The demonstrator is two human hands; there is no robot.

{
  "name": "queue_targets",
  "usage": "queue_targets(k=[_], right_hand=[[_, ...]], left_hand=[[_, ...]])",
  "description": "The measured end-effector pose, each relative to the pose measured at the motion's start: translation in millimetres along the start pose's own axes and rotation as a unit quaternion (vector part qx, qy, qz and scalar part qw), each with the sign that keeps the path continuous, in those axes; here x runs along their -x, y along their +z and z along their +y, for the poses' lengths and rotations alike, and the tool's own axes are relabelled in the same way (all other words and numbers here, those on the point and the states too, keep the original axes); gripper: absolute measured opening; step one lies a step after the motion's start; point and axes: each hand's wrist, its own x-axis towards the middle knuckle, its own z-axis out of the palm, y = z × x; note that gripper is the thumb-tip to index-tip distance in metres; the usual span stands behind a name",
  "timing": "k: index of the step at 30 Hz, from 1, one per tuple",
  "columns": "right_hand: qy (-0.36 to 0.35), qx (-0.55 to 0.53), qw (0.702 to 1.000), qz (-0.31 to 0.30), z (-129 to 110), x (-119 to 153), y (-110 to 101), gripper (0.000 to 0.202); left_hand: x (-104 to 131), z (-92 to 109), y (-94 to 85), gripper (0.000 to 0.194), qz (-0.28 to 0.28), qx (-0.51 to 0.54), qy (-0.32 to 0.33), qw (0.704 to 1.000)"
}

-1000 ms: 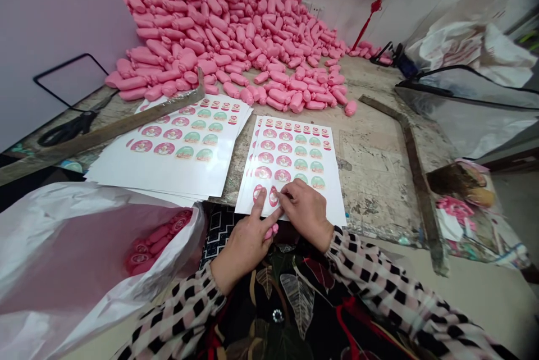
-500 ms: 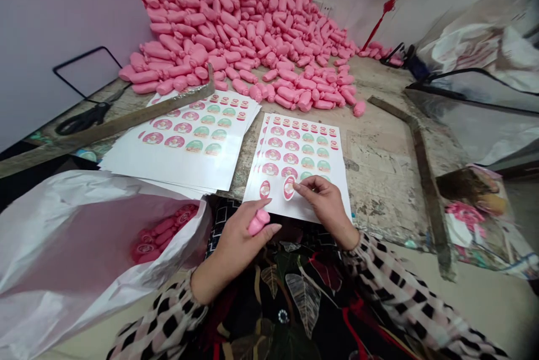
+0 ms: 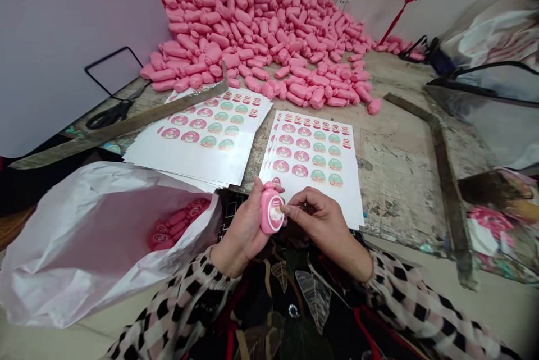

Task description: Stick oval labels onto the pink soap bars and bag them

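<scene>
My left hand (image 3: 245,232) is closed around a small pink bottle (image 3: 266,225), its neck pointing away from me and its broad face turned up. On that face lies an oval pink-and-white sticker (image 3: 275,208). The thumb and forefinger of my right hand (image 3: 326,228) pinch together at the sticker's right edge. Just beyond both hands a sheet of stickers (image 3: 347,203) rests on the worn table, with pink ovals, green half-rounds and small red labels in rows. Part of one oval label near its lower left is hidden behind the bottle.
A large heap of pink bottles (image 3: 261,28) covers the table's back. To the left lie a sticker-sheet stack (image 3: 185,160), a long strip (image 3: 126,123) and black scissors (image 3: 110,114). A white sack (image 3: 105,180) holds labelled bottles. An angled bar (image 3: 448,180) stands right.
My right hand has brought the oval sticker from above the sheet to the bottle. My left hand has turned the bottle face up. The whole view has shifted slightly.
</scene>
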Motion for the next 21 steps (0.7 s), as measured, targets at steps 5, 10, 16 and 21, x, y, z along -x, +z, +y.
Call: queue_targets(k=[5,10,16,21], right_hand=[[0.055,-0.067,0.996,-0.017,0.4,-0.1,2.4,0.025],[0.072,-0.084,0.994,-0.026,-0.4,-0.3,4.4,0.024],[0.049,-0.035,0.998,-0.029,3.0,-1.0,3.2,0.024],[-0.017,0.112,0.993,-0.027,5.0,0.8,-0.9,0.016]], left_hand=[[2.2,-1.1,2.7,0.038,0.000,-0.014,0.003,1.000],[1.9,-3.3,2.4,0.042,0.006,-0.016,0.005,1.000],[3.0,-3.3,0.2,0.046,-0.011,-0.058,0.008,0.998],[8.7,1.2,-5.1,0.037,-0.075,-0.185,-0.019,0.980]])
